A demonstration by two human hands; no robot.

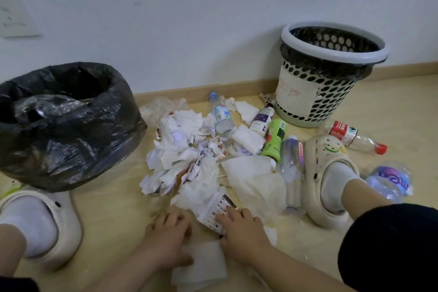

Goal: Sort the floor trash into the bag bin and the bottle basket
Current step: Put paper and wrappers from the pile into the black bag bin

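Head camera looks down on a person crouched over litter on a pale wood floor. Closest to me, a flat white tissue lies between the two wrists. The left hand sits at its left edge, thumb on the tissue and fingers curled under; I cannot tell whether they hold anything. The right hand rests on a printed sheet just beyond the tissue, fingers spread on top and thumb at the lower edge; whether it pinches the sheet I cannot tell.

A cream clog with a white sock, the left shoe, stands at the left. The right shoe stands at the right, touching a clear bottle with a pink label that lies alongside it. A crushed bottle with a purple label lies on the shoe's far side.

Between the feet spreads the paper pile, crumpled tissues and torn wrappers, with a large tissue on its right. Beyond that lie a green bottle, a white bottle with a purple label and a bottle with a blue label. A bottle with a red label and cap lies apart, to the right. A clear plastic bag lies at the pile's far left.

The bag bin, draped in a black liner, stands at the left, mouth open. The bottle basket, perforated and lined in black under a white rim, stands at the far right by the skirting board.
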